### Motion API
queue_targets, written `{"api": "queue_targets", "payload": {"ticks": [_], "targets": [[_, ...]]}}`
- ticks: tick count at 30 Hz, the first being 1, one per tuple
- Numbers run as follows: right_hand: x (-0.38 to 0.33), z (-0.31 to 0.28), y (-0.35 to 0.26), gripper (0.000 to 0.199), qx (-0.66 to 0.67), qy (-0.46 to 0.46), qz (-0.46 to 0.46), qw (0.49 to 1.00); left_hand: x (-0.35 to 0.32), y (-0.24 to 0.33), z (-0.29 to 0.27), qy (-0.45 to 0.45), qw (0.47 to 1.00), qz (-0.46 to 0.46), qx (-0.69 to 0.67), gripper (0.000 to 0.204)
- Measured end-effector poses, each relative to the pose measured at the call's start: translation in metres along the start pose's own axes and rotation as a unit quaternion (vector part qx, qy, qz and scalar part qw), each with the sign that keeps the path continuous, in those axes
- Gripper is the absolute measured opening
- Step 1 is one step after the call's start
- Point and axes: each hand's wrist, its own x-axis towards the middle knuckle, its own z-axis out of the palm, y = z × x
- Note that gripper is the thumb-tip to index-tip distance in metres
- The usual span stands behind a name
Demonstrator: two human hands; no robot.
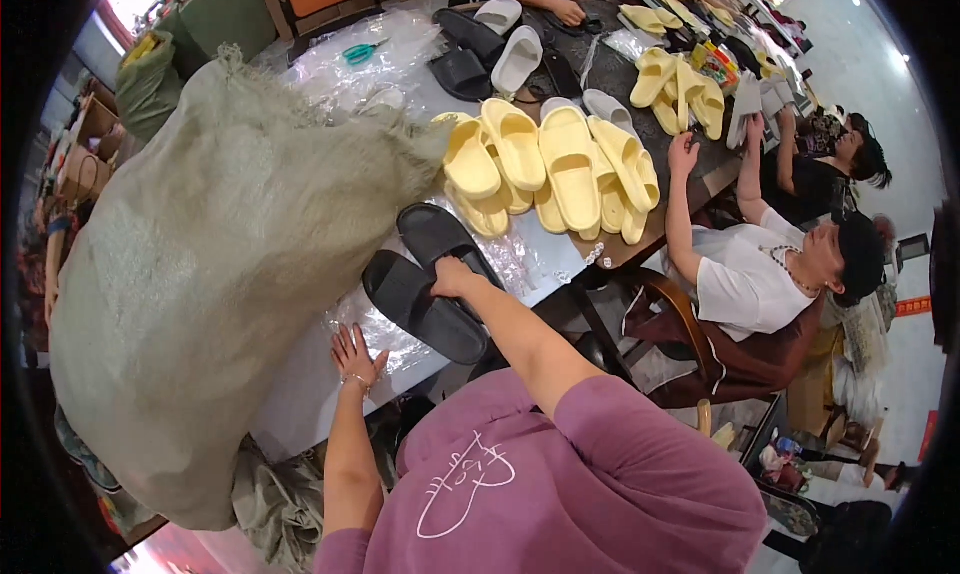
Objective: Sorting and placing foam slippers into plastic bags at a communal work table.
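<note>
My right hand [452, 277] grips a pair of black slide sandals [415, 306] side by side, its fingers partly hidden between them. The pair rests over clear plastic bags [400, 348] on the pale table top [295, 384]. My left hand [357, 356] lies with fingers spread on the plastic, just left of the sandals, and holds nothing. Beyond the black pair, several pale yellow slides [570, 170] stand piled together along the table.
A large stuffed woven sack [215, 254] bulges over the table's left side. Green-handled scissors [361, 51] lie on plastic at the back, near black and white slides [517, 60]. A seated person in a white shirt [745, 284] works on the right; others sit farther along.
</note>
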Motion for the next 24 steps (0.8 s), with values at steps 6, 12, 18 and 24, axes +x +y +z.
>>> {"api": "queue_targets", "payload": {"ticks": [6,12,18,24], "targets": [[0.003,0.025,-0.001,0.036,0.027,0.09,-0.037,0.995,-0.012,-0.001,-0.019,-0.038,0.999,-0.023,0.009,0.098],[-0.002,0.031,0.015,0.038,-0.069,0.112,-0.067,0.989,-0.012,0.007,-0.012,-0.015,1.0,-0.015,0.021,0.096],[0.0,0.036,0.022,0.045,-0.033,0.067,-0.06,0.995,-0.02,0.0,-0.008,-0.012,1.0,-0.006,-0.029,0.09],[0.022,0.038,0.017,0.059,-0.059,-0.01,-0.013,0.998,-0.019,-0.009,-0.003,-0.02,0.998,-0.007,-0.062,0.091]]}}
